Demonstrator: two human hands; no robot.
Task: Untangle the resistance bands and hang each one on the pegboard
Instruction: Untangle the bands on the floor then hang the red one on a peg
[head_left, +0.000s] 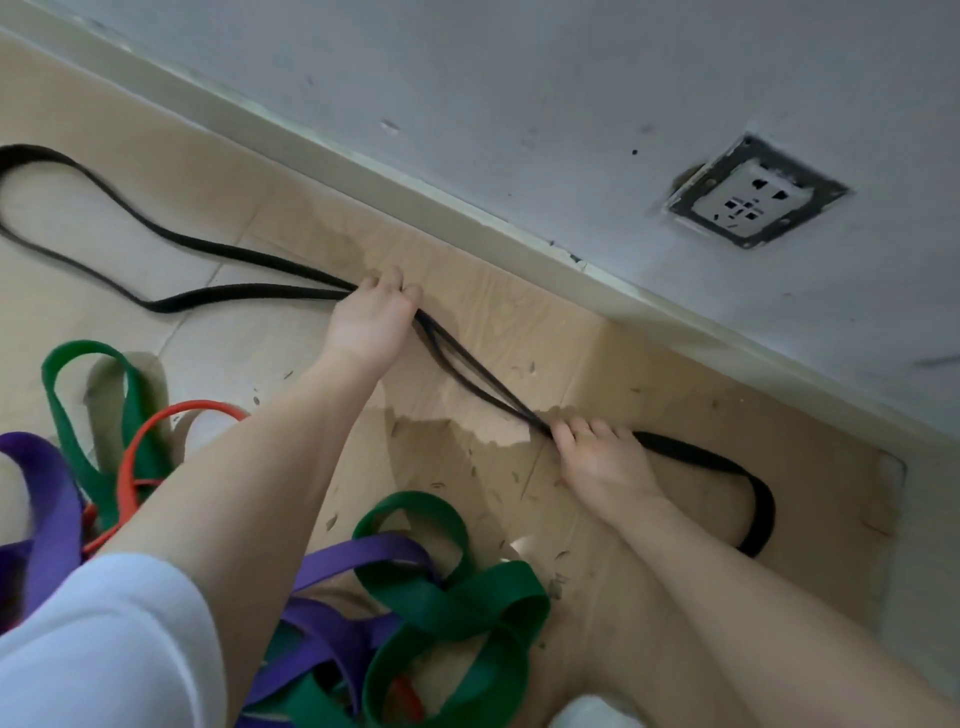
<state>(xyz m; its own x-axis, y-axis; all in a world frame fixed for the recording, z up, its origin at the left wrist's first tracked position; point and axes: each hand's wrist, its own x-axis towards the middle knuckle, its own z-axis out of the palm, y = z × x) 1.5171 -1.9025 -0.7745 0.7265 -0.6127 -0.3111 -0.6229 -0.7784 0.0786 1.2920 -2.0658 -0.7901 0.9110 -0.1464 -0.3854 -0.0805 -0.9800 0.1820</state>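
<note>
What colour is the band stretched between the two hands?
Black. The band runs between the left hand and right hand, clearest in the head view.

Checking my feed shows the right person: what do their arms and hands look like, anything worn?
Both forearms are bare from above the elbow down. The left hand and right hand wear no gloves, and no rings, watch or bracelet show. A white short sleeve covers the left upper arm; a bit of white fabric shows at the bottom edge.

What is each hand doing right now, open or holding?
Left hand: closed on the black band.
Right hand: closed on the same black band, strands stretched between the hands.
</note>
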